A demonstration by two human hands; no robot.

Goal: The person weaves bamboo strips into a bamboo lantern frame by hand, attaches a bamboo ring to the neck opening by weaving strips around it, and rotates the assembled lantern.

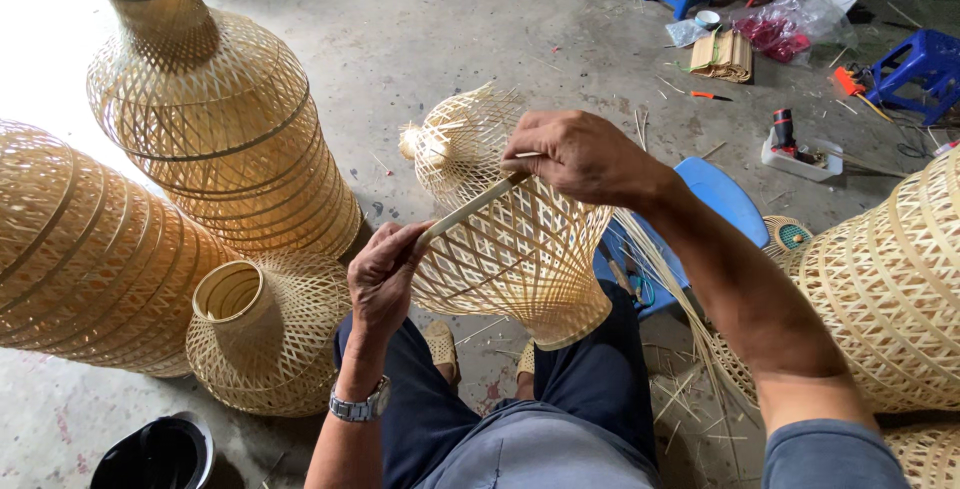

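i see tall stacks of finished woven bamboo lampshades (215, 119), open lattice, bell-shaped with narrow necks, standing on the concrete floor (450, 29). between my hands, over my knees, sits an unfinished woven shade (520, 244), its long axis tilted, the narrow knotted end pointing away and left, the flared mouth toward my lap. a flat pale bamboo strip (470, 207) lies across it, slanting up to the right. my right hand (580, 157) pinches its upper end with fingers curled together; my left hand (385, 274) pinches the lower end.
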